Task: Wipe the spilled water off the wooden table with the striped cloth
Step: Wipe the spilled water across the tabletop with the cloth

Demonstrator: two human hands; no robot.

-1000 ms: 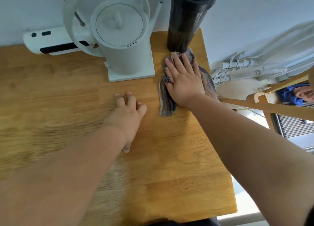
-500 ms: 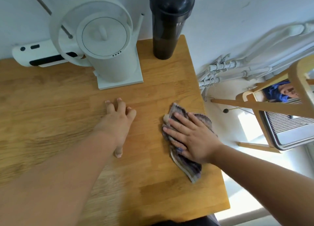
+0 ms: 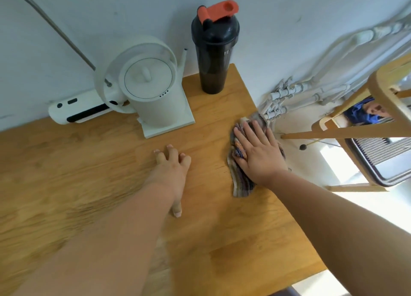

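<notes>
The striped cloth (image 3: 241, 180) lies crumpled on the wooden table (image 3: 222, 240) close to its right edge. My right hand (image 3: 259, 153) presses flat on top of the cloth, fingers spread and pointing away from me, covering most of it. My left hand (image 3: 172, 169) rests on the bare tabletop to the left of the cloth, fingers bent and apart, holding nothing. I cannot make out any water on the wood.
A white kettle (image 3: 153, 97) on a square base stands at the back, with a white device (image 3: 77, 111) behind it by the wall. A black shaker bottle (image 3: 213, 55) with an orange cap stands at the back right. A wooden chair (image 3: 382, 109) and pipes (image 3: 287, 97) are beyond the right edge.
My right hand slid the cloth from beside the bottle toward me, then back away along the right edge. My left hand stayed where it was.
</notes>
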